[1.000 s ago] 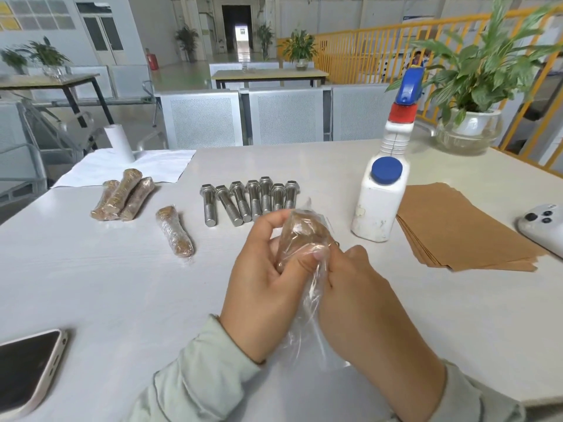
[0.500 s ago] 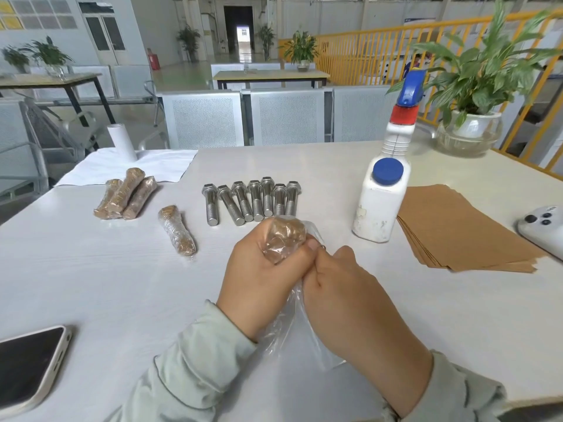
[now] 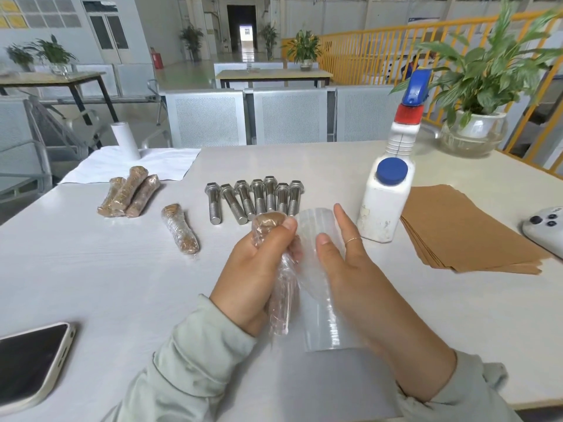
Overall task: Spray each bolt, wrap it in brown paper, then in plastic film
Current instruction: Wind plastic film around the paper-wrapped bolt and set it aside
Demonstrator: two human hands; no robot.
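Observation:
My left hand (image 3: 253, 269) grips a paper-wrapped bolt (image 3: 269, 222) held upright over the table, with clear plastic film (image 3: 316, 300) partly wound round it. The loose flap of film stretches to the right and lies against my right hand (image 3: 344, 254), whose fingers are straight and spread. Several bare steel bolts (image 3: 257, 199) lie in a row just beyond my hands. One finished wrapped bolt (image 3: 180, 228) lies to their left, and three more wrapped bolts (image 3: 129, 193) sit further left. A white spray bottle (image 3: 387, 190) stands at the right beside a stack of brown paper (image 3: 466, 226).
A film roll (image 3: 125, 140) stands on a white cloth (image 3: 128, 164) at the back left. A dark phone (image 3: 27, 363) lies at the front left edge, and a white phone (image 3: 545, 226) at the far right. A potted plant (image 3: 475, 129) stands at the back right corner.
My right hand has let go of the bolt and opened, moving right and pulling the film flap out flat. My left hand keeps its grip and has turned the bolt more upright.

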